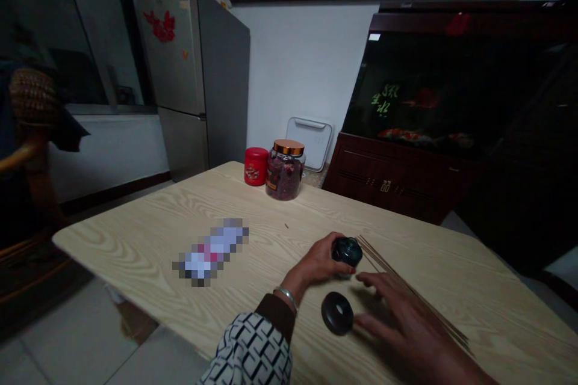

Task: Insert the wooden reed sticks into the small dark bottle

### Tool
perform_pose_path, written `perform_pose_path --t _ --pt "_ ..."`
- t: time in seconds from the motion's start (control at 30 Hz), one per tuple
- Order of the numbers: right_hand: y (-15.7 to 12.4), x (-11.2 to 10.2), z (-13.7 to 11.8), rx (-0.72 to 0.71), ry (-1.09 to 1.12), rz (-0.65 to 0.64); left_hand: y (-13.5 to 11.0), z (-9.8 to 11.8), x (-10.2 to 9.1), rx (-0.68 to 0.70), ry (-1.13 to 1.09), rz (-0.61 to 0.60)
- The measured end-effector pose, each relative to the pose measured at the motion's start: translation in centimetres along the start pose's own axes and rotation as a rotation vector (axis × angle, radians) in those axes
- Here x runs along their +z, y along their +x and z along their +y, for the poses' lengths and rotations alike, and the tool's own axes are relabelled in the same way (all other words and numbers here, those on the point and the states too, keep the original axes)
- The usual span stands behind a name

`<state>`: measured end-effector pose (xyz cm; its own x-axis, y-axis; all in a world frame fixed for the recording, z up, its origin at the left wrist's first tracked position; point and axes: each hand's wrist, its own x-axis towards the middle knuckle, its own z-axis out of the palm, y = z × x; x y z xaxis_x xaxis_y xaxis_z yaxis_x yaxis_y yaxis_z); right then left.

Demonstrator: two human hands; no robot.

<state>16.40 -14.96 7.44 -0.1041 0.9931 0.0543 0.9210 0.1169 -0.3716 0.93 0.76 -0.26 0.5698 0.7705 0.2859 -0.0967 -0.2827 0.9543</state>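
Left hand (318,264) grips the dark round jar (347,251) — right hand (406,322) open, just beside the lid (337,313) on the desk (135,234).

The person's left hand (318,264) reaches forward from the lower middle of the view, its forearm in a dark cuff under a black-and-white patterned sleeve, with a thin metal bangle at the wrist. The hand lies palm-down, thumb and fingers curled forward and closed in a loose grip, knuckles raised. The right hand (401,319) enters from the lower right corner, back of the hand uppermost and slightly blurred. Its fingers are spread and stretched out toward the left, not closed on anything, fingertips just short of the left hand's.
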Motion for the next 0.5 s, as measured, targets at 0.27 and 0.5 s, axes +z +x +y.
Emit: perform_pose_path --t 0.27,0.5 --pt "1.4 2.1 -4.1 -0.175 0.087 -0.205 0.0 -0.5 -0.1 0.005 0.041 0.011" --pt "5.4 -1.8 -0.8 -0.025 0.817 0.336 -0.1 -0.5 -0.2 -0.002 0.066 0.007"
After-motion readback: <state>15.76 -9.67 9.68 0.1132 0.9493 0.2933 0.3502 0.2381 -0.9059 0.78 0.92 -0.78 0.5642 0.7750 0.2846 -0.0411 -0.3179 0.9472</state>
